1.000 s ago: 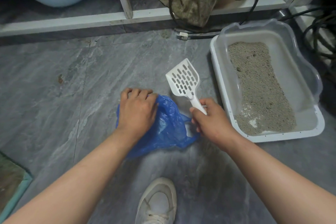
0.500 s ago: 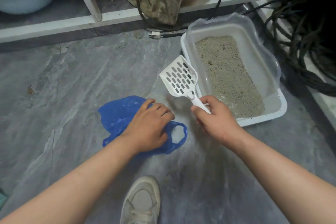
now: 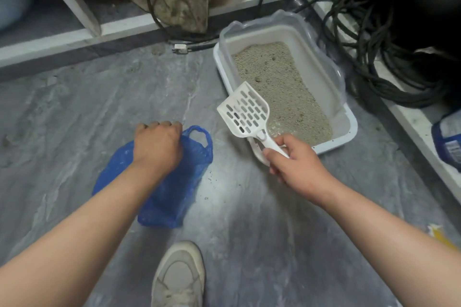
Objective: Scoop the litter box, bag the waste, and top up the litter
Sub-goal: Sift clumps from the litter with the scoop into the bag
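Note:
A white litter box with a clear raised rim stands on the grey floor at the right, holding pale grey litter with a few dents in it. My right hand grips the handle of a white slotted scoop, whose empty blade hangs over the box's near left edge. My left hand is closed on the top of a blue plastic bag lying flat on the floor, left of the box. One bag handle loop sticks out beside my knuckles.
A low white shelf frame runs along the back with a red tub, a beige bucket and a dirty cloth. Black cables coil at the right. A blue packet sits on the right ledge. My white shoe is below.
My left hand shifted on the bag and now bunches its top edge. The scoop in my right hand has come over the box's near corner. My head has swung to the right.

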A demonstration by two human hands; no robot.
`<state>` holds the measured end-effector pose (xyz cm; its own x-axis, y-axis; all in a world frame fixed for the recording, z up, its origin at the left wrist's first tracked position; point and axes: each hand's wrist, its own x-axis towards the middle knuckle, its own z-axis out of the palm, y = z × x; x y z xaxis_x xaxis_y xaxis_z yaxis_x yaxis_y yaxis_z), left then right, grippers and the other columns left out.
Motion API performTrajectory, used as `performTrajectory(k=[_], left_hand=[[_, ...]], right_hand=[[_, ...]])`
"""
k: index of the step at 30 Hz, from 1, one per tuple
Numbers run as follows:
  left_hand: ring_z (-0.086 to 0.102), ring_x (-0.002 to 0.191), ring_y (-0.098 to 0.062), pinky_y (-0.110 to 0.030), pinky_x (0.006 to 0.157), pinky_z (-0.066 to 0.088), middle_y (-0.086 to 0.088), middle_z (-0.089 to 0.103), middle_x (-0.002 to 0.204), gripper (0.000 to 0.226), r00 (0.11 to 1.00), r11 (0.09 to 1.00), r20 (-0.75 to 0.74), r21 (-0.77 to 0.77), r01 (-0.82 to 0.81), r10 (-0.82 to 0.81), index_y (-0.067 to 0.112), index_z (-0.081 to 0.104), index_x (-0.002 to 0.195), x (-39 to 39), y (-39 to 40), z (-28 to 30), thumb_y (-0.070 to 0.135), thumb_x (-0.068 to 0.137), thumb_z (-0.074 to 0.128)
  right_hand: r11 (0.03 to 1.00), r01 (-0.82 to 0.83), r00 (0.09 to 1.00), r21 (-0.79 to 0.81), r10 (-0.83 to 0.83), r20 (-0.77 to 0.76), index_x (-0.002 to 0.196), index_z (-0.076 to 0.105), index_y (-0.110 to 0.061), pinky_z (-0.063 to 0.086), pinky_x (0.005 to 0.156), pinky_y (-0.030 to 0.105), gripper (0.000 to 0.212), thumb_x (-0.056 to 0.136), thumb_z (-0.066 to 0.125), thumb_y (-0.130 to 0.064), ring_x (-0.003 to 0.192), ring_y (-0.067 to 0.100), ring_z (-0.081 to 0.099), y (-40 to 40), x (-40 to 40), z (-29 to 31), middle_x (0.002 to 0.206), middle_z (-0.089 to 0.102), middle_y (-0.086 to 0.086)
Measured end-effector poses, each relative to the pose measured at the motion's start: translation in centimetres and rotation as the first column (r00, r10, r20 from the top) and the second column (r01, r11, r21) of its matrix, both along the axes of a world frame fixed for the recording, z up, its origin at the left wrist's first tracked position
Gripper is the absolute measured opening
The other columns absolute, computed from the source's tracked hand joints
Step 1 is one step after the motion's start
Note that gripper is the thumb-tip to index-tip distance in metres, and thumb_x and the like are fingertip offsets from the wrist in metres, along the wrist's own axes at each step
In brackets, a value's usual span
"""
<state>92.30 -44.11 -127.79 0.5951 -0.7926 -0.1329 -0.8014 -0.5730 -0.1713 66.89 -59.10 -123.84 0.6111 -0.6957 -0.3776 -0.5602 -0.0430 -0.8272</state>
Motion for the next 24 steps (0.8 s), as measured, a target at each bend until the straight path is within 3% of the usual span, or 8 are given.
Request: performTrajectory(k=[4, 11, 14, 16, 17, 20, 24], left_hand=[[0.062, 0.102, -0.032, -0.044, 0.092, 0.039, -0.006, 0.066, 0.113, 0.035, 0.999, 0.995, -0.031, -0.094, 0.017, -0.02, 0.018, 0.065, 0.114, -0.9, -1.1, -0.3, 0.027, 0.081, 0.065], [0.045, 0.134, -0.03, -0.048, 0.108, 0.037, -0.008, 0.044, 0.15, 0.063, 0.924, 0.877, -0.226, -0.443, 0.184, -0.308, 0.017, 0.047, 0.142, -3.6, -6.0, 1.9, 0.031, 0.085, 0.068], [0.031, 0.147, -0.028, -0.05, 0.115, 0.03, -0.007, 0.032, 0.16, 0.072, 0.86, 0.826, -0.212, -0.453, 0.335, -0.465, 0.019, 0.039, 0.149, -3.7, -9.0, 2.9, 0.039, 0.085, 0.066], [0.017, 0.154, -0.028, -0.053, 0.12, 0.024, -0.005, 0.021, 0.166, 0.078, 0.835, 0.845, -0.263, -0.389, 0.367, -0.483, 0.026, 0.034, 0.153, -3.7, -10.7, 2.7, 0.046, 0.084, 0.065], [0.009, 0.156, -0.027, -0.055, 0.122, 0.02, -0.004, 0.014, 0.169, 0.079, 0.83, 0.866, -0.304, -0.344, 0.362, -0.468, 0.03, 0.031, 0.154, -3.9, -11.3, 2.4, 0.049, 0.085, 0.064], [-0.007, 0.157, -0.022, -0.055, 0.124, 0.014, 0.003, 0.002, 0.17, 0.074, 0.822, 0.902, -0.382, -0.268, 0.34, -0.423, 0.037, 0.032, 0.153, -4.5, -12.1, 1.1, 0.053, 0.088, 0.064], [0.002, 0.156, -0.025, -0.056, 0.12, 0.026, 0.0, 0.021, 0.165, 0.056, 0.793, 0.877, -0.401, -0.353, 0.327, -0.457, 0.032, 0.055, 0.129, -4.3, -12.2, 0.4, 0.056, 0.082, 0.074]], right_hand=[[0.999, 0.029, 1.0, 0.02, -0.029, 0.012, 0.085, 0.059, -0.027, 0.044, 0.057, 0.031, 0.01, 0.091, 0.066, -0.029, 0.049, 0.015, 0.054, -0.3, -0.8, -0.4, 0.059, 0.067, 0.001], [0.962, 0.273, 0.961, -0.018, -0.272, 0.058, 0.092, 0.058, -0.027, 0.044, 0.056, 0.032, 0.007, 0.094, 0.064, -0.031, 0.046, 0.016, 0.054, -3.1, -2.3, 0.0, 0.063, 0.066, -0.001], [0.955, 0.27, 0.958, -0.124, -0.28, -0.068, 0.095, 0.055, -0.022, 0.045, 0.06, 0.03, 0.009, 0.095, 0.059, -0.03, 0.046, 0.016, 0.059, -4.9, -2.9, 0.0, 0.071, 0.071, 0.007], [0.962, 0.234, 0.953, -0.138, -0.255, -0.164, 0.101, 0.053, -0.02, 0.044, 0.059, 0.028, 0.013, 0.097, 0.054, -0.033, 0.044, 0.013, 0.06, -5.6, -2.9, -0.4, 0.07, 0.07, 0.009], [0.968, 0.211, 0.951, -0.137, -0.236, -0.201, 0.103, 0.051, -0.021, 0.045, 0.06, 0.029, 0.015, 0.098, 0.052, -0.035, 0.047, 0.014, 0.062, -5.7, -2.6, -0.7, 0.074, 0.071, 0.01], [0.978, 0.081, 0.936, -0.191, -0.141, -0.322, 0.108, 0.047, -0.02, 0.054, 0.075, 0.039, 0.022, 0.097, 0.048, -0.039, 0.08, 0.03, 0.069, -6.3, -1.7, -1.6, 0.089, 0.072, 0.013], [0.981, -0.052, 0.895, -0.187, -0.038, -0.444, 0.113, 0.045, -0.009, 0.042, 0.076, 0.035, 0.024, 0.102, 0.047, -0.03, 0.105, 0.038, 0.061, -6.5, -1.3, -2.0, 0.113, 0.064, 0.019]])
